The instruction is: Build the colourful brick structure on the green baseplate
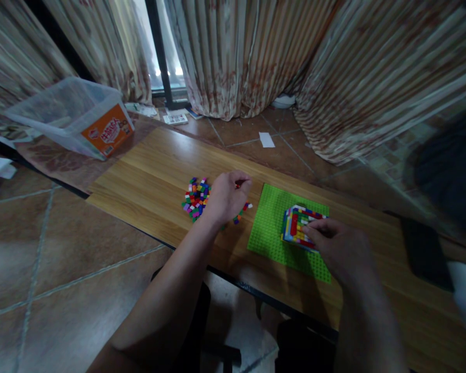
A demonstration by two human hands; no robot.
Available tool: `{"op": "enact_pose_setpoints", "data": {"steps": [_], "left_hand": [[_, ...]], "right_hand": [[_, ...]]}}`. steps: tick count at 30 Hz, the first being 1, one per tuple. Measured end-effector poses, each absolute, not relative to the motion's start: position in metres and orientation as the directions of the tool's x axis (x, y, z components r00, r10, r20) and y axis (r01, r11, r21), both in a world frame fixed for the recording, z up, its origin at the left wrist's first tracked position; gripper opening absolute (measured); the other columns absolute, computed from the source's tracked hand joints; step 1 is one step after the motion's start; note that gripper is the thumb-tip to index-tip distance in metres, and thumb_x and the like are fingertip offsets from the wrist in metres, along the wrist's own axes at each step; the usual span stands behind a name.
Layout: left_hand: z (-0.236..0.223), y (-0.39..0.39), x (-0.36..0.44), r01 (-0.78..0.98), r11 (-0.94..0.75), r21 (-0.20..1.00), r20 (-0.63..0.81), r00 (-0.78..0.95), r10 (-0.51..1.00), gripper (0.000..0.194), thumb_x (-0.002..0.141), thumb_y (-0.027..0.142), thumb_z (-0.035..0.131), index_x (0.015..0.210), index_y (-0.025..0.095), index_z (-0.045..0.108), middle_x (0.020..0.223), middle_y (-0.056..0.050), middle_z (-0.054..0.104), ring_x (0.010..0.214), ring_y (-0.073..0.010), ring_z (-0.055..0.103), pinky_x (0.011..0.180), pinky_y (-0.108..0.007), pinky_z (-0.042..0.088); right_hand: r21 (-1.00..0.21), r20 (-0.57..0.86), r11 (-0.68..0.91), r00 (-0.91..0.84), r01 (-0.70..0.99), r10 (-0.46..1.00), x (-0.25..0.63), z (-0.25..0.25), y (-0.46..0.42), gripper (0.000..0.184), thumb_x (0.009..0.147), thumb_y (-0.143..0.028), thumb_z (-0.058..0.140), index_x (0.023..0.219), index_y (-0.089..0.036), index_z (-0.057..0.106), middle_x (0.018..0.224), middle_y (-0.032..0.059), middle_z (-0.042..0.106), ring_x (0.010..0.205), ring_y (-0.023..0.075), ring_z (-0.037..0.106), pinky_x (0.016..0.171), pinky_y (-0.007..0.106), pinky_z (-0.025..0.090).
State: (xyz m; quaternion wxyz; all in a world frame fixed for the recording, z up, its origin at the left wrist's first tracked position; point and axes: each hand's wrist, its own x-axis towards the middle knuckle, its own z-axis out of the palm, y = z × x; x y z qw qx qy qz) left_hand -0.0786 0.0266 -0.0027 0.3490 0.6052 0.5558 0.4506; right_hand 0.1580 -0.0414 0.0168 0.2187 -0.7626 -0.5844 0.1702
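Note:
A multicoloured toy-brick build (293, 234), low and layered, stands on a green studded baseplate (266, 230). My right hand (339, 246) reaches over its right side. Thumb and forefinger are pinched together at its top, on a small toy brick mostly hidden by the fingertips. To the left, my left hand (228, 196) hovers over a pile of loose toy bricks (196, 199) and covers part of it. Its fingers are curled in; a bit of red shows between thumb and forefinger, too small to name for certain.
The wooden table (151, 171) runs from left to right. A clear plastic bin (68, 111) with an orange label stands past its far left end. A dark flat object (425, 254) lies at the right. Curtains (225, 57) hang behind, with a paper (266, 140) on the tiled floor.

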Motion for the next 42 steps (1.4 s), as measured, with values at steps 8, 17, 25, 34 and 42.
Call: {"op": "enact_pose_setpoints", "data": {"steps": [8, 17, 25, 34, 42], "left_hand": [[0.007, 0.024, -0.083, 0.392, -0.132, 0.910, 0.178, -0.084, 0.980, 0.019, 0.083, 0.015, 0.054, 0.079, 0.014, 0.073, 0.075, -0.002, 0.071, 0.069, -0.0128, 0.063, 0.065, -0.022, 0.047], [0.000, 0.030, -0.090, 0.283, -0.170, 0.944, 0.226, -0.179, 0.958, 0.019, 0.082, 0.017, 0.055, 0.082, 0.013, 0.073, 0.070, -0.001, 0.067, 0.067, -0.0116, 0.060, 0.060, -0.020, 0.045], [0.005, 0.027, -0.089, 0.241, -0.105, 0.965, 0.150, -0.177, 0.973, 0.016, 0.082, 0.015, 0.056, 0.082, 0.013, 0.072, 0.075, -0.002, 0.071, 0.065, -0.0108, 0.062, 0.061, -0.020, 0.048], [0.004, 0.028, -0.094, 0.311, -0.123, 0.943, 0.183, -0.170, 0.968, 0.017, 0.083, 0.016, 0.056, 0.081, 0.014, 0.073, 0.075, -0.002, 0.071, 0.072, -0.0128, 0.064, 0.064, -0.020, 0.049], [0.003, 0.028, -0.092, 0.300, -0.159, 0.941, 0.211, -0.149, 0.966, 0.018, 0.082, 0.017, 0.056, 0.080, 0.014, 0.073, 0.076, -0.001, 0.071, 0.071, -0.0123, 0.063, 0.063, -0.019, 0.047]], "right_hand": [[-0.620, 0.018, -0.207, 0.277, 0.757, 0.961, 0.155, 0.028, -0.047, 0.025, 0.074, -0.046, 0.067, 0.076, -0.022, 0.075, 0.073, 0.0036, 0.074, 0.066, 0.0214, 0.067, 0.061, 0.032, 0.046], [-0.754, 0.174, 0.195, -0.095, 0.627, 0.980, 0.081, 0.020, -0.057, 0.016, 0.088, -0.032, 0.060, 0.084, -0.022, 0.070, 0.081, 0.0016, 0.070, 0.074, 0.0170, 0.065, 0.070, 0.030, 0.048], [-0.592, 0.220, 0.249, -0.144, 0.767, 0.965, 0.036, -0.027, -0.055, 0.018, 0.087, -0.025, 0.058, 0.098, -0.018, 0.069, 0.099, 0.0093, 0.072, 0.085, 0.0229, 0.067, 0.078, 0.036, 0.051], [-0.540, 0.169, 0.191, -0.117, 0.820, 0.979, 0.024, -0.031, -0.048, 0.016, 0.086, -0.017, 0.056, 0.095, -0.017, 0.070, 0.095, 0.0095, 0.071, 0.086, 0.0244, 0.067, 0.075, 0.036, 0.051], [-0.741, 0.295, 0.297, -0.105, 0.602, 0.950, 0.056, 0.023, -0.056, 0.019, 0.091, -0.022, 0.053, 0.099, -0.022, 0.070, 0.095, 0.0043, 0.069, 0.088, 0.0178, 0.066, 0.080, 0.033, 0.053]]}}
